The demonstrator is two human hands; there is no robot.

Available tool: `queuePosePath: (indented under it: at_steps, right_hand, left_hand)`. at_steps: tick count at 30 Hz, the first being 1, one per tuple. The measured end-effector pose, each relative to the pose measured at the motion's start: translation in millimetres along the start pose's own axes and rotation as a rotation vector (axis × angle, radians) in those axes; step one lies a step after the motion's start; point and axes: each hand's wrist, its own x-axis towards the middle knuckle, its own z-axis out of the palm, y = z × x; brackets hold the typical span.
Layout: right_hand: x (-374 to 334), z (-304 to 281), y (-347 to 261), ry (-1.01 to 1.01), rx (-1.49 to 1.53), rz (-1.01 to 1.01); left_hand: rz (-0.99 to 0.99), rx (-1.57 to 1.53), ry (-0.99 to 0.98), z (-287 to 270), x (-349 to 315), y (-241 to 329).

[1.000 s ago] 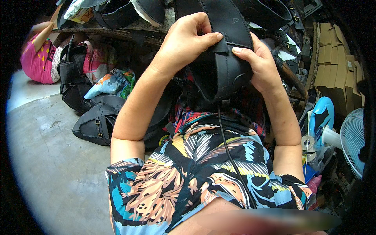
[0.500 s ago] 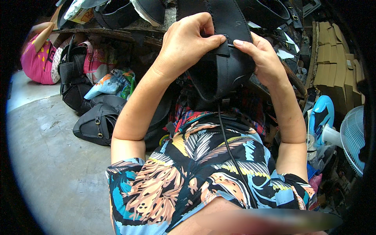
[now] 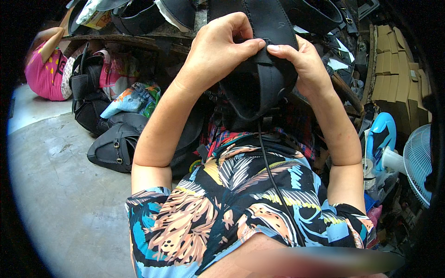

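Observation:
A black leather piece, with stitched edges and a hollow open lower part, hangs in front of my chest between both hands. My left hand is closed, its thumb and fingers pinching the leather beside a short strap. My right hand grips the opposite edge, with its thumb on the front close to the left thumb tip and its fingers hidden behind. A small dark fitting, perhaps a buckle, sits between the thumbs, mostly covered. The kind of leather article cannot be made out.
Black leather parts cover the workbench ahead. On the floor at left lie a black bag with buckles and colourful plastic bags. Another person in pink is at far left. Cardboard pieces and a fan stand at right.
My right hand has shifted left, bringing its thumb closer to the left thumb. The leather piece has tilted and moved slightly left with it. My left hand stays nearly in place.

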Motion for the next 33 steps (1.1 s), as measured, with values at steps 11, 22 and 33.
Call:
queuePosePath:
  at_steps: [11, 22, 33]
  right_hand:
    - [-1.8, 0.0, -12.9, 0.048, 0.063, 0.075]
    - [-3.4, -7.1, -9.0, -0.045, 0.025, 0.101]
    - [-6.8, -4.9, -4.8, -0.076, 0.03, 0.054]
  left_hand:
    - [-0.009, -0.031, -0.021, -1.6, 3.4, 0.0]
    - [0.01, -0.011, -0.024, -1.1, 2.7, -3.3]
    - [0.018, 0.061, 0.03, 1.6, -1.6, 9.2]
